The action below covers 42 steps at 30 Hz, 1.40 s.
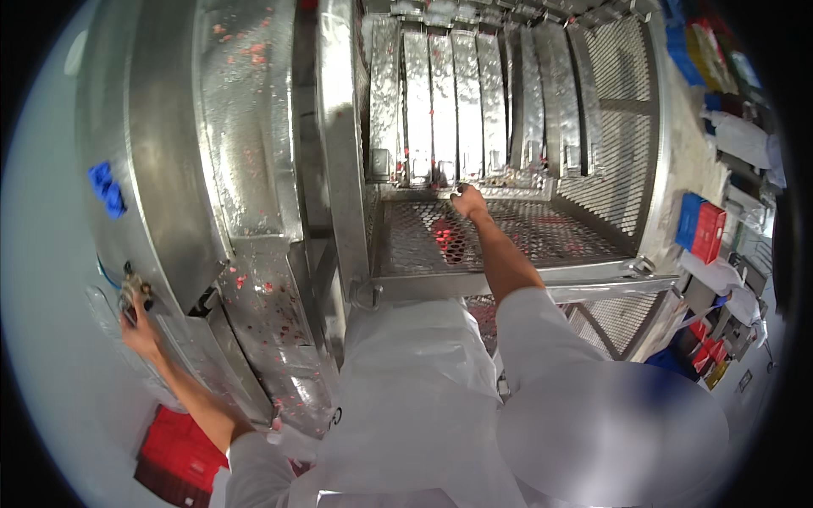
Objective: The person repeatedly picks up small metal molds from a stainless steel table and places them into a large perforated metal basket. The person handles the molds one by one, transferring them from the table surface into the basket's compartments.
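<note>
My left hand [141, 334] is closed round the dark handle of a small brass-coloured valve [135, 286], on the side of a stainless steel machine [174, 152]. A thin blue hose runs to the valve. My right hand [469, 203] reaches into a metal rack and is closed at the near end of a row of long steel moulds [443, 102]. Whatever its fingers hold is too small and partly hidden to name. Below that hand is a perforated metal shelf [525, 233] with red scraps on it.
Red bits lie along the steel trough [246, 127] beside the rack. Blue gloves or cloth [107, 190] rest on the machine. A red crate [180, 453] stands at lower left. The rack's front bar [542, 284] crosses under my right arm. Red and blue crates [700, 227] stand at right.
</note>
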Motion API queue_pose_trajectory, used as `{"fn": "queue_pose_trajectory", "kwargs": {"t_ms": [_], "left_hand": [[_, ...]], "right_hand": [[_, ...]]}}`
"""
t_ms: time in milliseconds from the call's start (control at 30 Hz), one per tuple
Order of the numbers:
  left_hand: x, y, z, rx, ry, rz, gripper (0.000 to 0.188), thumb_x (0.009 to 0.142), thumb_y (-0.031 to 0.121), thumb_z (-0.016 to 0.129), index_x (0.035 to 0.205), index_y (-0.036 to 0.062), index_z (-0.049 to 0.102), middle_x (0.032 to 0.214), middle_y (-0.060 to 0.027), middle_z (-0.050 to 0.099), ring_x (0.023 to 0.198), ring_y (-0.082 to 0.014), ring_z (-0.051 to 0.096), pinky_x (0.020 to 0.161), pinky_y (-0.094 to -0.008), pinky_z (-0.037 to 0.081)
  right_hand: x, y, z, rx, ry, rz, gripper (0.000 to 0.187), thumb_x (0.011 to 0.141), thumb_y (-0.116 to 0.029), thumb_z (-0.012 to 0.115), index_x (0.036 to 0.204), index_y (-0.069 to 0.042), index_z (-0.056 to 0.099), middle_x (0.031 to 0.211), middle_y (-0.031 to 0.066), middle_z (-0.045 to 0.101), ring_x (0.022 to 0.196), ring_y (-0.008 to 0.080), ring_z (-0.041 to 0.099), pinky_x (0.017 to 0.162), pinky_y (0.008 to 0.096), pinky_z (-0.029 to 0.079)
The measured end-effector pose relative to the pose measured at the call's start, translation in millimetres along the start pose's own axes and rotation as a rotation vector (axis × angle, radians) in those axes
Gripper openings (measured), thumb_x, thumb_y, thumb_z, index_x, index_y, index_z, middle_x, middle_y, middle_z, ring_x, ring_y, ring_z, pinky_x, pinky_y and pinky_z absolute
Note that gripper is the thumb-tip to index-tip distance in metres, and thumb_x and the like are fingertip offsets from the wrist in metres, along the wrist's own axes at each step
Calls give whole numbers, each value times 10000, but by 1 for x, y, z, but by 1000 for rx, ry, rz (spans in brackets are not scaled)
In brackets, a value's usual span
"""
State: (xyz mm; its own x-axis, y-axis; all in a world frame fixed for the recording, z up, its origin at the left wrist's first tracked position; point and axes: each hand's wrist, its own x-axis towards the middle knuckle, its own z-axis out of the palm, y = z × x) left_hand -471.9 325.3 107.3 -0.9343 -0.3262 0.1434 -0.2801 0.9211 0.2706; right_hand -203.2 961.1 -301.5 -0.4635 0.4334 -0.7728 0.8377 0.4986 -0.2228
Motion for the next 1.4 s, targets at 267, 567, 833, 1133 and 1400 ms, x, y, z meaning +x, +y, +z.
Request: {"fn": "queue_pose_trajectory", "kwargs": {"t_ms": [267, 567, 833, 1133, 1400], "left_hand": [[3, -30, 5, -165, 53, -221, 481, 960, 346, 706, 1276, -12, 653, 1224, -104, 701, 1087, -188, 661, 887, -360, 538], [14, -28, 4, 109, 235, -209, 574, 995, 326, 652, 1413, -43, 514, 1358, -155, 628, 1225, -274, 600, 1000, -390, 485], [90, 88, 59, 90, 417, -92, 603, 1023, 380, 563, 1420, -69, 499, 1347, -228, 621, 1258, -314, 593, 1104, -409, 429], [66, 61, 47, 11, 230, -109, 516, 1051, 362, 524, 1425, 7, 539, 1318, -206, 649, 1247, -267, 601, 1084, -378, 415], [70, 91, 58, 21, 352, -123, 560, 875, 402, 774, 1282, 32, 673, 998, -103, 764, 975, -200, 696, 906, -351, 517]], "right_hand": [[190, -99, 119, 884, -118, 86, 657, 815, -394, 741, 1281, 55, 631, 1170, 263, 698, 1144, 320, 658, 1001, 407, 490], [357, -212, 45, 1047, -16, -7, 1010, 747, -570, 790, 1382, 152, 482, 1402, 281, 547, 1314, 351, 525, 1102, 391, 395], [385, -216, 25, 984, -286, 23, 1215, 642, -618, 848, 1408, 213, 403, 1387, 285, 548, 1291, 328, 540, 1089, 379, 400], [343, -180, 60, 1402, -124, -31, 415, 931, -281, 576, 1209, 7, 687, 1225, 147, 669, 1193, 266, 583, 1074, 401, 404], [139, -131, -119, 1470, 126, -81, 567, 986, -466, 478, 1351, -40, 555, 1298, 128, 605, 1142, 307, 597, 1007, 436, 491]]}}
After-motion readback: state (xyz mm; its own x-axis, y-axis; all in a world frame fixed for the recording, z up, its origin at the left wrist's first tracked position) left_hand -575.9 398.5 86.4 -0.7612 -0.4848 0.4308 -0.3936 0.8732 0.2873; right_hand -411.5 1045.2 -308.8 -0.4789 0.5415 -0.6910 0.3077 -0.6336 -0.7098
